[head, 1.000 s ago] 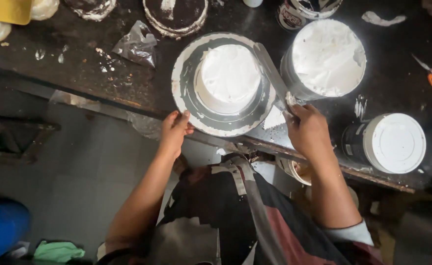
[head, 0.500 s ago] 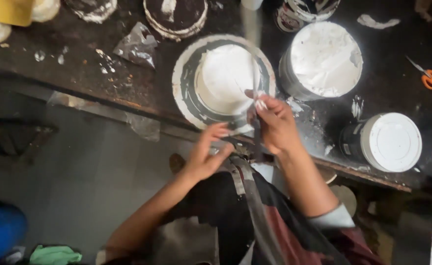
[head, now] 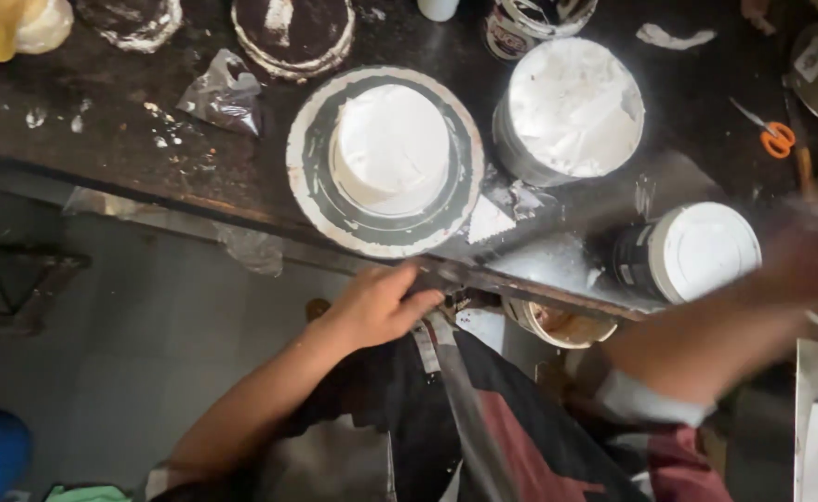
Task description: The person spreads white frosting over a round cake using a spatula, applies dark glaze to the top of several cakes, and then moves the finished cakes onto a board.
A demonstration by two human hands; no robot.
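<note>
While the cake sits fully iced white on its turntable, our left hand, loosely curled, rests at the counter edge; right hand blurred, grip untellable.

Head view — straight down, close over dark counter.

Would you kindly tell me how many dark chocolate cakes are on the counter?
2. One round dark chocolate cake sits at the top edge above the white frosted cake; another dark cake lies top left, partly cropped. More may be out of view.
</note>
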